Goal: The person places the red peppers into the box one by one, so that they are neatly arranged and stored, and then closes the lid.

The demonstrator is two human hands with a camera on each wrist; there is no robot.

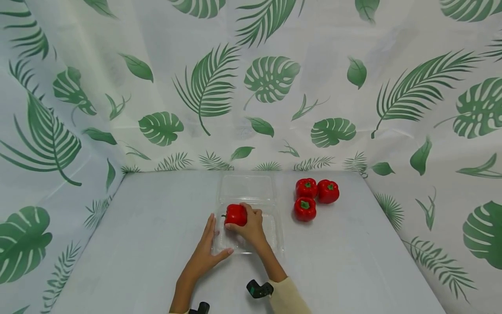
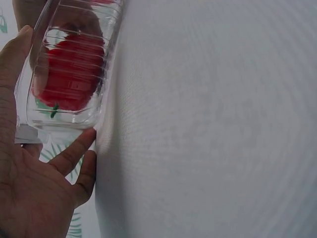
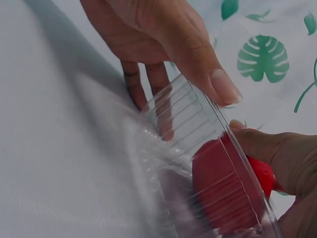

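Red bell pepper (image 1: 236, 214), likely light, firm, slick-skinned, sits inside clear clamshell (image 1: 272, 226) between right hand's (image 1: 252, 225) gripping thumb and fingers, left hand (image 1: 205, 250) spread wide alongside; hold body, not stem (image 1: 223, 215).

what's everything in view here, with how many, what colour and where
held pepper: one, red, within the box, gripped by the right hand
other peppers: three, red, on the table, right of the box
box: one, clear, on the table, lid open at the back
table: one, white, under the box
sheet: white, green leaves, behind and beside the table
wrist cameras: two, black, near the wrists
sleeves: two, cream, bottom edge
left hand: one, bare, at the box's left side
right hand: one, bare, over the box
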